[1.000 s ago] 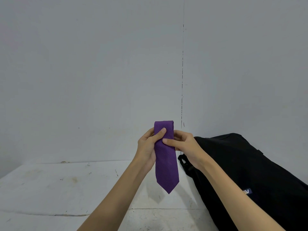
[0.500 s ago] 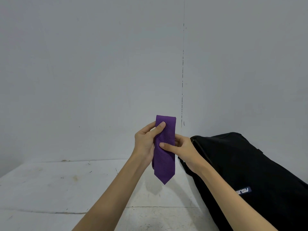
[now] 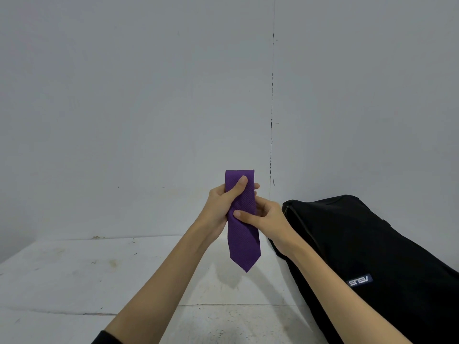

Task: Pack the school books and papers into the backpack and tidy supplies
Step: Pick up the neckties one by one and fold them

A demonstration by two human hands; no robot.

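Note:
A folded purple tie (image 3: 244, 244) hangs in the air above the table, its pointed tip down. My left hand (image 3: 221, 207) grips its upper part, thumb across the front and fingers behind. My right hand (image 3: 267, 218) pinches the tie just below, thumb pressed on the front. A black backpack (image 3: 367, 247) lies on the table to the right, close behind my right wrist, with a small blue logo patch (image 3: 359, 281) on its side.
The white table (image 3: 74, 274) is scuffed and stained, with a seam running across it near me. A grey wall stands right behind it, with a vertical joint above the backpack.
The folded top of the tie rose higher above my left hand. My right thumb slid lower down the front, and the hanging tip shortened, then dropped slightly.

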